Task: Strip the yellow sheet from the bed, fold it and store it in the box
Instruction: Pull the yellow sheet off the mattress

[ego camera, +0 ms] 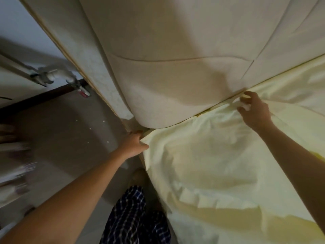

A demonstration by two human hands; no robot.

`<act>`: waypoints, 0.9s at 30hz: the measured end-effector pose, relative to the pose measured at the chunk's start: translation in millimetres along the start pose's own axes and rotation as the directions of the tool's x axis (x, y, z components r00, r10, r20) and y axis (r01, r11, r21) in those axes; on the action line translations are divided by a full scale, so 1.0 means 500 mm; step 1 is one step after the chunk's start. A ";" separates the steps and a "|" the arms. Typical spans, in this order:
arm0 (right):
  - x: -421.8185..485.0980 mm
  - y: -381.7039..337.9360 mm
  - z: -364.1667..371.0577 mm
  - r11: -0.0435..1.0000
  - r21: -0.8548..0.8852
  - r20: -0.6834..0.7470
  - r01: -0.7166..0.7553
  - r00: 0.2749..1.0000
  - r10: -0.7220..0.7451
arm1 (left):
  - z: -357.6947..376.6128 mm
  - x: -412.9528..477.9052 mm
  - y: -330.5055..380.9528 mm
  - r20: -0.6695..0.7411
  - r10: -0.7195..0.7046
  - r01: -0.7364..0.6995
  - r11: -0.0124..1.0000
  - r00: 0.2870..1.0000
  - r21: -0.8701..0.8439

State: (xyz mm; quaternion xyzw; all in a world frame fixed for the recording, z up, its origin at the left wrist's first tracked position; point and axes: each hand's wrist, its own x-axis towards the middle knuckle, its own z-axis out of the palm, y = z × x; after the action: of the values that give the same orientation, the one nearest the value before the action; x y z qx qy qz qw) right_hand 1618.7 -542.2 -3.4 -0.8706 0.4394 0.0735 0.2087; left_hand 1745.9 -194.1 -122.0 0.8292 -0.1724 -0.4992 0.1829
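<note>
Left hand point(134, 144) pinches the corner of the pale yellow cotton sheet point(202, 164); right hand point(253, 111) fingers clamp its edge, likely peeling it off the cream quilted mattress point(175, 59) just beyond the fingertips.

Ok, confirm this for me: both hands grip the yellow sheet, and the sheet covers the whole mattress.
Not quite. The head view shows the left hand and the right hand both gripping the yellow sheet, but the sheet covers only part of the mattress; the far part lies bare.
</note>
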 end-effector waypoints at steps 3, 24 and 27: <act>-0.056 -0.012 0.013 0.995 0.092 -0.024 0.031 0.999 -0.029 | 0.011 0.009 0.017 0.035 -0.132 0.136 0.972 0.991 -0.192; -0.696 -0.169 -0.035 0.477 0.713 0.260 -0.515 0.825 0.502 | 0.129 -0.541 0.235 0.205 -0.143 0.250 0.534 0.968 -0.807; -0.766 -0.148 -0.100 0.469 0.750 0.255 -0.467 0.857 0.447 | 0.131 -0.570 0.297 0.523 -0.105 0.516 0.406 0.846 -0.754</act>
State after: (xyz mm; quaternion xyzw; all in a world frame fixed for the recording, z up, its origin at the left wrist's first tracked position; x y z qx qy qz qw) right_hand 1443.9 -243.6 183.0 -0.5359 0.6390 -0.0653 0.5480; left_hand 1546.1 -199.3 137.9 0.5138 0.2358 -0.6962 0.4423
